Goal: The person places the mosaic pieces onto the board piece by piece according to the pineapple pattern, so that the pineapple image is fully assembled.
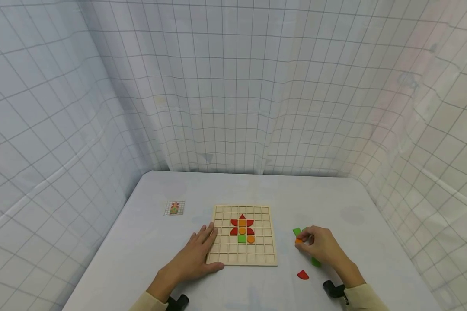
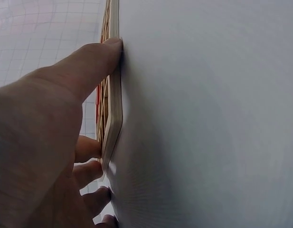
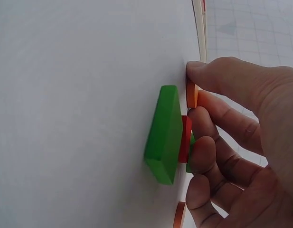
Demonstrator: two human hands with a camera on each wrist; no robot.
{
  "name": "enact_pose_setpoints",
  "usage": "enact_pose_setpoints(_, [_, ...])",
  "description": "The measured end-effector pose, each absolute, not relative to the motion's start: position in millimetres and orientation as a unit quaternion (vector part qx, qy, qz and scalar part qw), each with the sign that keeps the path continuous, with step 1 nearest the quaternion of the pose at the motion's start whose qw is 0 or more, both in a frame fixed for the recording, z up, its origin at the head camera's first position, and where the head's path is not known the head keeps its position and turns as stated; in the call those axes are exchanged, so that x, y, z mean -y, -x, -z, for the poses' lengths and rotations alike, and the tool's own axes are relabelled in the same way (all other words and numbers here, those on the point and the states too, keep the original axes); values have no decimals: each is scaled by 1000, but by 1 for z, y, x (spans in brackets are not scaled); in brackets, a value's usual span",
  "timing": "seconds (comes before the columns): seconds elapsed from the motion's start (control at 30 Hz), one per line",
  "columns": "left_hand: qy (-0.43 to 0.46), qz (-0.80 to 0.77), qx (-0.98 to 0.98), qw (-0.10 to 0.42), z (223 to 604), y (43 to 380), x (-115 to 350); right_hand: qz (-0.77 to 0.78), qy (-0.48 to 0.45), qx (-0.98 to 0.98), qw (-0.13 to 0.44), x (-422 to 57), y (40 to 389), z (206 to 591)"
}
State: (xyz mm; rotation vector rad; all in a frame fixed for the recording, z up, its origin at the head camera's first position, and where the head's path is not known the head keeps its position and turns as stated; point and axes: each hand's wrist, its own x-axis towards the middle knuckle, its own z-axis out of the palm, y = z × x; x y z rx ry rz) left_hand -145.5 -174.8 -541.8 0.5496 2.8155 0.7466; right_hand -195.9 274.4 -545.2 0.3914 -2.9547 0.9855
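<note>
A wooden grid board [image 1: 233, 260] lies on the table, carrying a figure of red, orange and green flat pieces. My left hand [image 1: 194, 255] rests with spread fingers along its left side, the thumb on the near edge; the left wrist view shows that thumb [image 2: 101, 54] against the rim. Right of the board, my right hand [image 1: 322, 246] pinches an orange piece [image 3: 192, 94] between thumb and index finger, low at the table. Beside those fingers are a green block [image 3: 164, 133], a red piece [image 3: 185, 137] and another orange piece [image 3: 179, 216], partly hidden.
A small pattern card [image 1: 174, 208] lies beyond the board to the left. One red quarter-circle piece [image 1: 303, 275] is on the table nearer me than the right hand. White gridded curtains [image 1: 225, 86] stand around the table's back and sides.
</note>
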Motion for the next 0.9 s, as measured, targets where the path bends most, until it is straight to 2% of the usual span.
enact_pose_setpoints(0.37, [-189,-244,-947,89,546,149,171,-313,-111,943,1,-271,193,546])
enact_pose_setpoints(0.9, [-185,-245,-948,85,546,146,174,-349,-183,918,40,-246,197,540])
